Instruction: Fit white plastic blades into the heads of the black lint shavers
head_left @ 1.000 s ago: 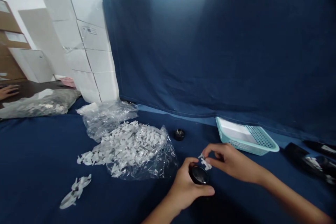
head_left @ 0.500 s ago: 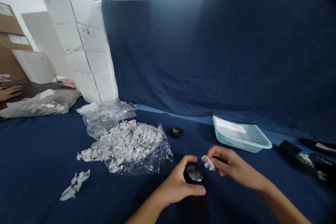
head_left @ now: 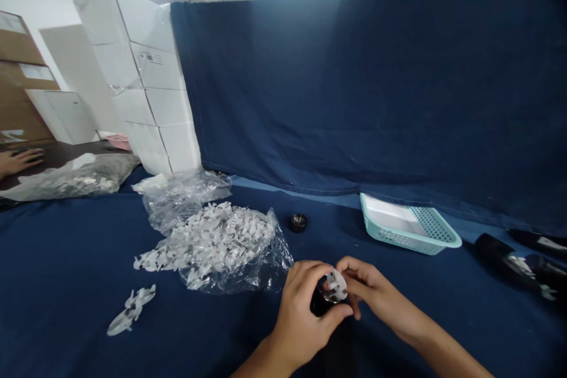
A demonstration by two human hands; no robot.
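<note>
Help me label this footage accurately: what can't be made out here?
All in the head view:
Black piece: left side hidden by the left hand.
White box: print too small to read.
Another person's hand: forearm cut off by the left edge.
Dark items: blurred, some cut off by the right edge.

No text can be read; dark print (head_left: 151, 58) on a white box (head_left: 166, 73) by the counter's (head_left: 66, 248) far edge is too blurred; pale labels (head_left: 38, 72) on brown cartons (head_left: 22, 48) are equally illegible.
</note>
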